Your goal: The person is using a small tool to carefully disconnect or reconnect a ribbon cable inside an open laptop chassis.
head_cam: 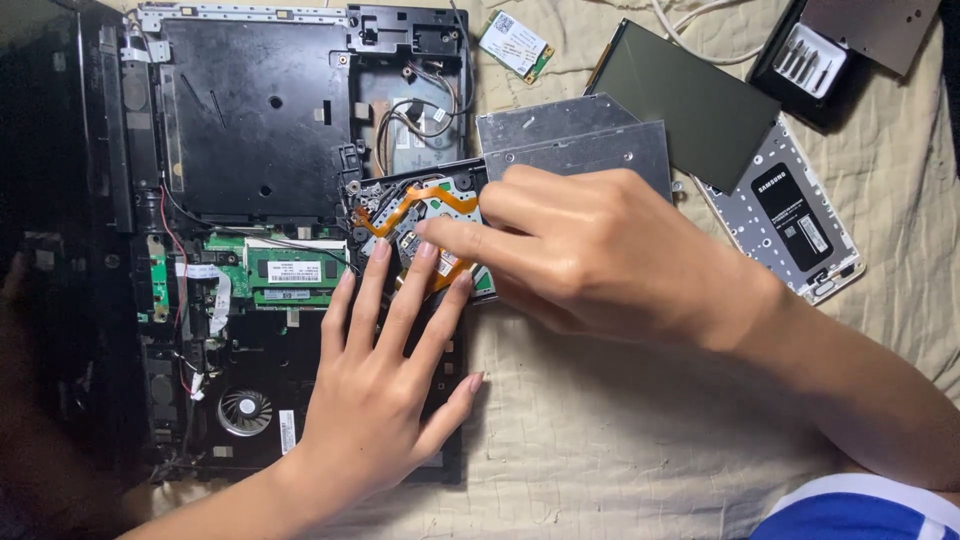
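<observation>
An opened black laptop base (pixel 250 130) lies on a beige cloth, its boards, green memory module (pixel 293 272) and fan (pixel 245 411) exposed. My left hand (pixel 380 390) rests flat on the base's lower right, fingers spread and reaching up to an opened optical drive (pixel 420 215) with an orange ribbon cable. My right hand (pixel 590 250) comes in from the right, fingers curled, index finger pressing on the drive's inner mechanism next to the left fingertips. Whether it pinches a small part is hidden. The drive's grey metal cover (pixel 580 140) lies just above.
A small wireless card (pixel 515 45) lies at the top centre. A dark flat panel (pixel 690 110) and a white tablet back (pixel 790 220) lie at the right. A black case with small tools (pixel 805 60) sits at the top right. White cable (pixel 690 20) runs nearby.
</observation>
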